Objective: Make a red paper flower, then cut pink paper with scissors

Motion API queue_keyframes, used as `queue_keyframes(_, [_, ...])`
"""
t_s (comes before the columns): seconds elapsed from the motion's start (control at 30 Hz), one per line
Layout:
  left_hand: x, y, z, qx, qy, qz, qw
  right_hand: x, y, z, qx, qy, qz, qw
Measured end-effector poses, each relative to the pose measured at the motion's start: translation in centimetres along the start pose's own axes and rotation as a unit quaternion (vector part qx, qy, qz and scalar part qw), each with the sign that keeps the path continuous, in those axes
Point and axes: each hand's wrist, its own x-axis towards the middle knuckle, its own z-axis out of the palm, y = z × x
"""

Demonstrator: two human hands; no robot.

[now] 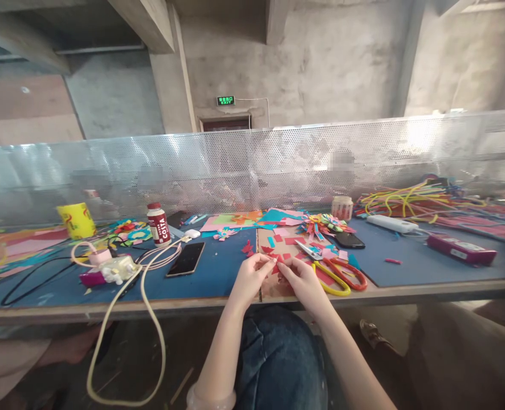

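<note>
Dark blue denim (273, 364) and a pale left sleeve (211, 397)
The denim shows lighter lines along its creases; the sleeve's edge looks rounded and sheer; left hand (252, 274) and right hand (298, 276) bare

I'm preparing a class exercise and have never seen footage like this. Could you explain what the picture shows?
There is no machine here: one picture, taken from a camera on the person's head, looking forward and down. The left hand and right hand are the wearer's own, together pinching a small red piece, apparently paper, near the front edge of the table. Scissors with yellow and orange handles lie beside the right hand, with red scraps nearby and paper flowers farther back. To the left are a phone and a red-capped bottle; to the right, a bundle of coloured strands.
</note>
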Motion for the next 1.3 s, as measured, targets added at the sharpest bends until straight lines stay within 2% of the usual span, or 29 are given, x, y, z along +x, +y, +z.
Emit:
queue_keyframes(0.2, [0.00,0.02,0.01,0.011,0.002,-0.010,1.000,-0.11,-0.27,0.25,0.005,0.023,0.006,1.000])
queue_keyframes(0.7, [-0.08,-0.23,-0.08,0.025,0.006,0.022,0.999,0.06,-0.11,0.50,0.006,0.020,0.018,1.000])
queue_keyframes(0.83, [-0.26,0.18,-0.11,0.020,-0.008,0.008,1.000,0.11,-0.12,0.48,0.025,0.035,0.003,0.999])
queue_keyframes(1.0, [0.00,0.34,0.02,-0.019,-0.058,-0.007,0.998,0.01,0.07,0.87,0.047,0.065,-0.006,0.997])
queue_keyframes(1.3, [0.20,0.07,-0.01,-0.056,-0.031,-0.004,0.998,-0.14,-0.21,0.51,0.007,0.060,-0.004,0.998])
